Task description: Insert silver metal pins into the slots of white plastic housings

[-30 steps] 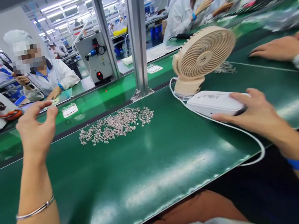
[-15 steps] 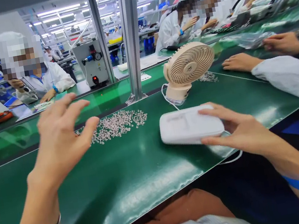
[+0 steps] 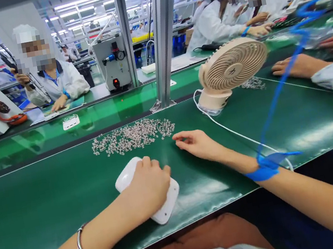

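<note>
My left hand (image 3: 149, 185) is wrapped over a white rounded plastic case (image 3: 170, 199), which is tilted just above the green work surface. The hand covers the middle of the case. Beyond it lies a loose heap of small shiny metal pieces (image 3: 136, 134). My right hand (image 3: 199, 144) hovers at the right end of this heap, its fingers loosely bent and a little apart, with nothing visible in them. A blue wrist strap (image 3: 263, 169) with a coiled cord circles my right wrist.
A beige desk fan (image 3: 230, 66) with a white cable stands behind my right hand. A metal post (image 3: 161, 43) rises at the belt's far edge. On the moving-line strip behind lies a white flat part (image 3: 71, 122). A co-worker's hand (image 3: 301, 65) rests at right.
The white case has passed from my right hand to my left and moved leftward, nearer to me. My right hand has moved left to the metal pieces. The view has shifted slightly.
</note>
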A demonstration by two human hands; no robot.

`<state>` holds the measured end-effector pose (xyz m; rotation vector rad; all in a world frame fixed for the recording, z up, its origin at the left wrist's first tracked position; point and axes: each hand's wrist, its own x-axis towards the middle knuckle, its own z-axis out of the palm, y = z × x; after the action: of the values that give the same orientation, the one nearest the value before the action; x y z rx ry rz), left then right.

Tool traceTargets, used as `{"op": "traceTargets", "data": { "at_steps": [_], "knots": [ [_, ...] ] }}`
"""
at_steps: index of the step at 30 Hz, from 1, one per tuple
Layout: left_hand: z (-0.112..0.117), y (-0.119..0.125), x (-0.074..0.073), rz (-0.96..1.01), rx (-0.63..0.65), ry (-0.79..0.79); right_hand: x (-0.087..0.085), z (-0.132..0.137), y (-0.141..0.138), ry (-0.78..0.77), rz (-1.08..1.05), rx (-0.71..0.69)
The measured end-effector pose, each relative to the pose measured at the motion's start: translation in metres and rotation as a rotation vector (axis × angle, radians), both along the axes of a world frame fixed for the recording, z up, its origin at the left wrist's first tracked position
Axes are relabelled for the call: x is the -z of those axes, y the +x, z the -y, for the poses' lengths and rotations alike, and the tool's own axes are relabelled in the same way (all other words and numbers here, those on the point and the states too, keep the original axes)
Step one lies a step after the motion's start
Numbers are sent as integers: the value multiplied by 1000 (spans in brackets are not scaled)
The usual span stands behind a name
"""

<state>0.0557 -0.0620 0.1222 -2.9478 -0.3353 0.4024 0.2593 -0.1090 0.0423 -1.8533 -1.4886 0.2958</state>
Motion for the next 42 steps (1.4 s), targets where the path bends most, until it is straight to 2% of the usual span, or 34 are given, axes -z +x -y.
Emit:
{"op": "traceTargets", "data": {
  "at_steps": [3,6,9,14,19,24,31,36,38,42],
  "knots": [
    [-14,4,2,8,-178,44,0,-28,4,5,160,7],
    [-24,8,2,12,-233,19,-4,-42,2,-22,298,-50],
    [-34,9,-3,3,-262,-43,-6,-44,-2,-30,392,-72],
    [-54,1,-17,-17,-302,-173,-4,-39,-10,49,443,-58],
    [-60,-1,-15,-14,-252,-294,-7,-36,-19,170,352,-61],
    [-57,3,-10,57,-220,-362,-10,-29,-28,245,176,-138],
    [-63,4,-6,134,-264,-402,-16,-21,-43,270,-191,-200],
    [-66,4,-3,148,-287,-453,-19,-16,-51,178,-402,-278],
    [-67,4,-2,151,-291,-463,-19,-14,-52,169,-415,-295],
    [-67,4,-1,152,-298,-480,-20,-12,-54,207,-301,-358]
  ]
}}
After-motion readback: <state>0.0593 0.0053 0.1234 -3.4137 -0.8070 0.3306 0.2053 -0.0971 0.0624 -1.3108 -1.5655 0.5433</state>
